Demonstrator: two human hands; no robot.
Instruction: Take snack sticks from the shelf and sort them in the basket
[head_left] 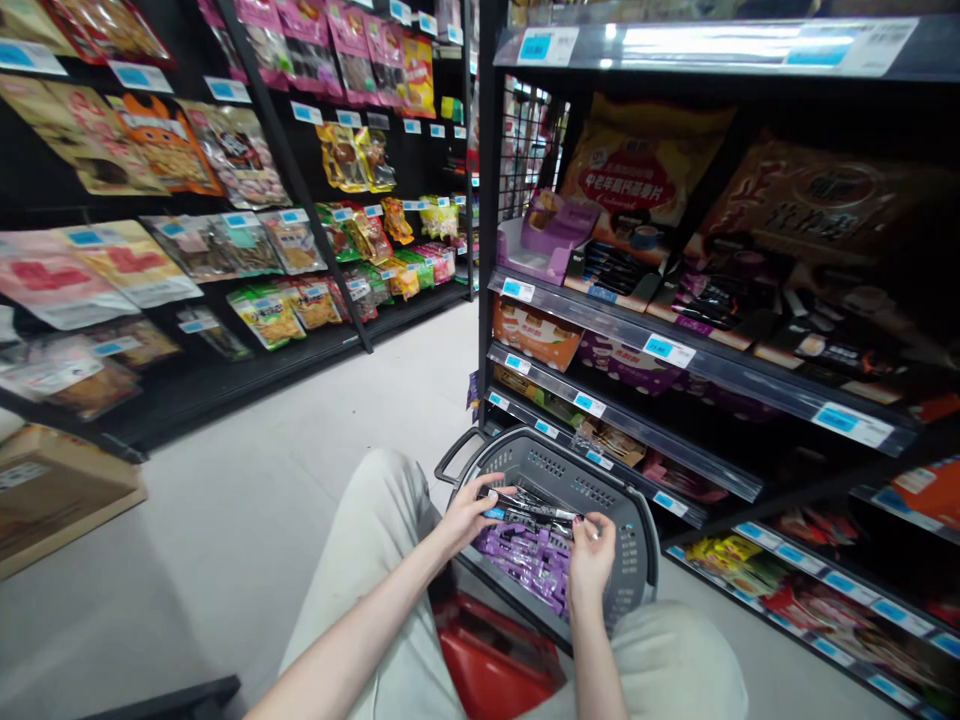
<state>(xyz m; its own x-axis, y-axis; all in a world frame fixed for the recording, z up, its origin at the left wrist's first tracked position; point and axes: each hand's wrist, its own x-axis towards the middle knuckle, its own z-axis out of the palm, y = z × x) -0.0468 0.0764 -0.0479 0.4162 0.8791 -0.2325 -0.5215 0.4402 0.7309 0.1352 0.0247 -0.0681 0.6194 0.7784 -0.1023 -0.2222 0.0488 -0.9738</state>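
A grey shopping basket (622,480) rests between my knees. Inside it lies a heap of purple stick packs (529,568). Over the heap, several black stick packs (534,508) stretch between my two hands. My left hand (466,515) grips their left end, thumb and fingers on either side. At the right end, my right hand (592,550) has its fingertips pinched together on the packs. How many packs each hand holds is hidden by overlap.
Right of me stands a black shelf rack (600,310) with open boxes of stick packs and large bags. Bagged snacks (142,145) hang on the left rack. A cardboard box (64,495) sits on the floor at left, and something red (491,650) is below me.
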